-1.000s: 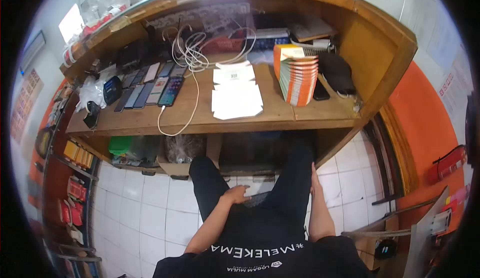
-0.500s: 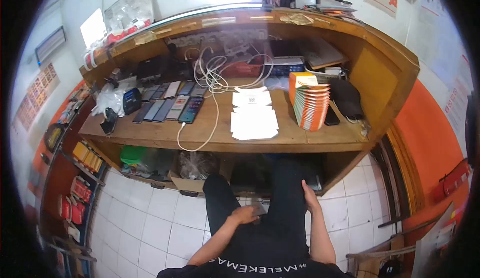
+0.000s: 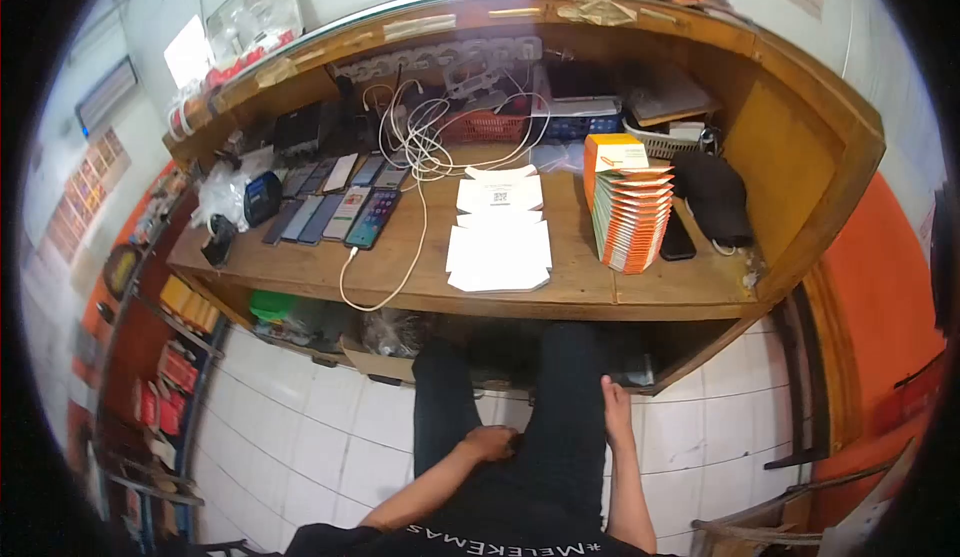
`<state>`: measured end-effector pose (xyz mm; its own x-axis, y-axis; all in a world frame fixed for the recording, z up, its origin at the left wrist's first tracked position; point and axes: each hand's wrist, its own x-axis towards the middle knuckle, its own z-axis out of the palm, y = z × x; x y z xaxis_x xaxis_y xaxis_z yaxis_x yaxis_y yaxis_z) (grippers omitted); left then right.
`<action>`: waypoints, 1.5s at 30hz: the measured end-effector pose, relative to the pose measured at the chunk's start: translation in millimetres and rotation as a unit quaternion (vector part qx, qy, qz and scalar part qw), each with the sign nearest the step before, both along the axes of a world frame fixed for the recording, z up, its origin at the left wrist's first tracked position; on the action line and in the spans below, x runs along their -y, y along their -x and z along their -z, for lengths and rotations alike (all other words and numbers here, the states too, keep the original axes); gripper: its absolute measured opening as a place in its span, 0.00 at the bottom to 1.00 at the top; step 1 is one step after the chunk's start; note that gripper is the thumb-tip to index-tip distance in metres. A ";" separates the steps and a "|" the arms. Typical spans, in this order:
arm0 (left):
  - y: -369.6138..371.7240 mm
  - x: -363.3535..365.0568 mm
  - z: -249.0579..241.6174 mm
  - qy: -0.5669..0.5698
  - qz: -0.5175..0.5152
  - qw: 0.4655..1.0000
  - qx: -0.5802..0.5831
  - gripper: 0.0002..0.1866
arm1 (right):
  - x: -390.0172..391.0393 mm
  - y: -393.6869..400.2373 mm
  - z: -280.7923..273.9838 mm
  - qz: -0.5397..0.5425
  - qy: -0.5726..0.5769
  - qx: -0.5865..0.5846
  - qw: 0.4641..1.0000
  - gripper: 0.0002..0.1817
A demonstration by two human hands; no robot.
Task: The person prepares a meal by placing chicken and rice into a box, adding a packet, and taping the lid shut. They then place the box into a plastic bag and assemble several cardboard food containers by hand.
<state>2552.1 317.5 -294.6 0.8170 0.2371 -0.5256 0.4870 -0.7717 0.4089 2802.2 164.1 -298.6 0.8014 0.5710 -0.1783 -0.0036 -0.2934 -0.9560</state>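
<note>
Whether anything is gripped by the left hand [image 3: 491, 444], curled between the black-trousered thighs [image 3: 568, 387], cannot be told; the right hand [image 3: 618, 415] is held open, empty-looking. At the left's 12 o'clock, a flat white cut cardboard sheet [image 3: 498, 255] is laid lengthwise, 12 to 6, on the brown wooden desk [image 3: 580, 292]. An orange-and-white folded-card stack [image 3: 632, 219] is set at the right's 12, nearer that hand.

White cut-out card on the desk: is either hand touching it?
No, the left hand and the right hand are both down by the legs, with the card lying untouched on the desk.
</note>
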 end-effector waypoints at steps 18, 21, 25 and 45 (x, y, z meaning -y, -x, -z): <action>-83.3 -124.5 -274.7 -0.090 -0.073 0.894 0.433 0.27 | -141.4 -11.7 -259.5 -0.245 -0.143 0.460 0.841 0.18; -98.9 -177.5 -257.3 -0.146 -0.045 0.910 0.384 0.39 | -194.6 -32.5 -237.6 -0.310 -0.069 0.547 0.775 0.26; -112.5 -217.6 -264.5 -0.093 -0.031 0.960 0.263 0.40 | -224.8 -53.3 -263.6 -0.477 0.078 0.452 0.749 0.23; -154.1 -255.9 -297.4 0.061 -0.090 0.951 0.289 0.36 | -266.6 -98.6 -252.9 -0.604 -0.002 0.179 0.777 0.19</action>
<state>2706.2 573.4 2.8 0.9299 0.3661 -0.0343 0.2738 -0.6271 0.7292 2900.8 430.7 -45.7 -0.3216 0.9447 -0.0634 0.5373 0.1270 -0.8338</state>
